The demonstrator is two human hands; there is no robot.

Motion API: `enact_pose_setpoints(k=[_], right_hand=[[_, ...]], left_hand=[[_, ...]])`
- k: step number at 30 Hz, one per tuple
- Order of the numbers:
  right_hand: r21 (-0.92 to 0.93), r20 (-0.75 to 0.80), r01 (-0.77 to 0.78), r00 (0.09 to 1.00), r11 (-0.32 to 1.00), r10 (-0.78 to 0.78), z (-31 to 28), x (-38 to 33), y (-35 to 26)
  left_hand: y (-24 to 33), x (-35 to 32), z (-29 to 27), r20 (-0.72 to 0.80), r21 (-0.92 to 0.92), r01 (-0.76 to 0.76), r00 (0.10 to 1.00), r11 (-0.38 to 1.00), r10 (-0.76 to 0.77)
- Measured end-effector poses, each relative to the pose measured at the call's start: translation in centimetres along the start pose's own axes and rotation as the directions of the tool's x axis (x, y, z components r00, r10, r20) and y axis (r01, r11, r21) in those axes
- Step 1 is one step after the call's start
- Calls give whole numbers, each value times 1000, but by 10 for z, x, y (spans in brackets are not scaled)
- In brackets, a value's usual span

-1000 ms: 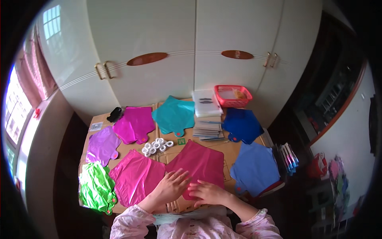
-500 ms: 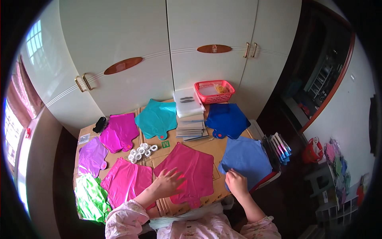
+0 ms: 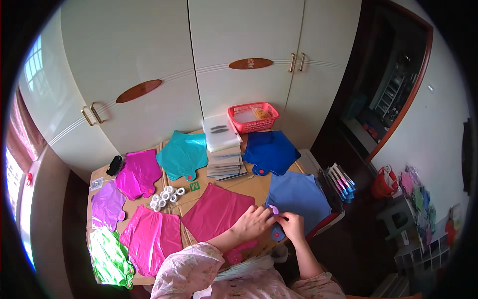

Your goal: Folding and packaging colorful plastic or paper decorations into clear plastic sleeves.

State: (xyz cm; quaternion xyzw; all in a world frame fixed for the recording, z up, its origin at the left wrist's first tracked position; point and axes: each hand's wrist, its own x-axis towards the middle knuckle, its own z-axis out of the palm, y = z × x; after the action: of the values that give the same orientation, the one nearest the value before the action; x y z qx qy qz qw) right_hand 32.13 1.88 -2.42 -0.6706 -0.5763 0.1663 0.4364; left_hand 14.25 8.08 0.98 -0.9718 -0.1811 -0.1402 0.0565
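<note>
Your left hand (image 3: 253, 223) and right hand (image 3: 293, 226) meet at the desk's (image 3: 177, 206) 4 o'clock, pinching, it seems, a purple strip (image 3: 273, 209) by the light-blue sheet (image 3: 295, 193) at 3. That piece looks mid-handling; other foil sheets (image 3: 152, 241), 8 to 1 o'clock, lie unheld.

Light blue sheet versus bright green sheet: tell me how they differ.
Surface: the light blue sheet looks fairly smooth and matte, while the bright green sheet is crumpled and shiny. Place: the light blue sheet lies toward the right, the bright green sheet at the near left corner. Hands: both are close to the light blue sheet, neither near the bright green sheet. Shared: both rest on cardboard.
</note>
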Motion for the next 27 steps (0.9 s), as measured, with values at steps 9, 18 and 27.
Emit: enact_pose_setpoints(k=[9,18,27], right_hand=[[374,138,-299,954,878,266,-3,6,24],[682,-58,-270,907,680,418,-82,43,79],[57,-752,124,658,991,-39,-262,143,80]], left_hand=[[-4,4,10,22,132,-158,987,979,156],[3,-3,22,122,-91,-116,984,989,126],[6,-6,28,124,-80,-104,986,991,113]])
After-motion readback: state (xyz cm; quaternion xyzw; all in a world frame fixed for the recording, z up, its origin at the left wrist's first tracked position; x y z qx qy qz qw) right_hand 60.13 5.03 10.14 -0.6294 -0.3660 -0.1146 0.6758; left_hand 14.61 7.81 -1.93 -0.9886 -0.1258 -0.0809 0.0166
